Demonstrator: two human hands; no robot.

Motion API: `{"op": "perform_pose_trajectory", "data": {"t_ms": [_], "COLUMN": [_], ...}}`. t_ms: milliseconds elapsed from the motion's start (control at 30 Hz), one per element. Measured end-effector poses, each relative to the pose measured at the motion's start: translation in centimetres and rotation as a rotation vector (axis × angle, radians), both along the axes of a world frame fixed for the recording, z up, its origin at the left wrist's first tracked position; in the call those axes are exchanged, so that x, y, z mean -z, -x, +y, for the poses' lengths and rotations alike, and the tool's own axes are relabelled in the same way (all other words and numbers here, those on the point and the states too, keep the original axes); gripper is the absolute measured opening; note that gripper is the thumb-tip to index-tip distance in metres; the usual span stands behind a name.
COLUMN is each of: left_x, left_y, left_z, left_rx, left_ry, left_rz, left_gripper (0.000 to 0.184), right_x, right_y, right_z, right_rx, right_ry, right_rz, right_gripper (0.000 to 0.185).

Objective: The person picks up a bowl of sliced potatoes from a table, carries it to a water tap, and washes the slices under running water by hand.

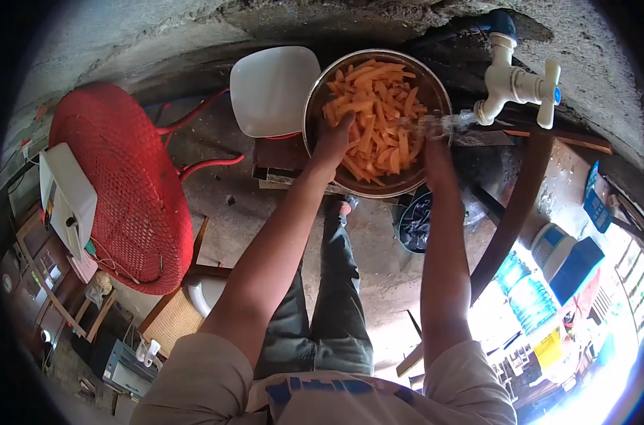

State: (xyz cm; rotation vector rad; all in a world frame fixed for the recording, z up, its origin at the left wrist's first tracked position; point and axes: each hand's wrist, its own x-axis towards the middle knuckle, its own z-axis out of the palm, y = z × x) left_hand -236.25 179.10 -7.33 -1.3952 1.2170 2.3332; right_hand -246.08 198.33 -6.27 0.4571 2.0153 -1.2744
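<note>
A round metal bowl (309, 99) is heaped with orange cut sticks (382, 120) that look like sweet potato. My left hand (334, 138) reaches over the rim into the left side, its thumb lying over the sticks and the other fingers hidden among them. On the right side, my right hand (435, 152) is inside the bowl, its fingers hidden by the sticks and splashing water. A stream of water (439, 125) runs into the bowl from a white tap (510, 85) on the wall.
A white square-shaped container (273, 92) stands left of the bowl. Further left are a red woven chair (130, 205) and a white box (68, 198) on it. A dark bucket (414, 223) sits below right. Blue water bottles (527, 290) stand at right, beyond a curved brown beam (517, 205).
</note>
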Motion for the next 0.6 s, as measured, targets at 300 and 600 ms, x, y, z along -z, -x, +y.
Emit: {"op": "perform_pose_trajectory", "data": {"t_ms": [300, 600], "left_x": [10.4, 4.3], "left_y": [1.6, 1.4], "left_z": [0.1, 1.0], "left_rx": [-0.143, -0.179], "left_ry": [-0.342, -0.591], "left_rz": [0.029, 0.193], "left_gripper": [0.075, 0.065], "right_x": [9.3, 4.4], "right_y": [1.0, 0.5], "right_z": [0.5, -1.5], "right_rx": [0.528, 0.481], "right_ry": [0.410, 0.602], "right_rz": [-0.464, -0.375], "right_gripper": [0.069, 0.059]}}
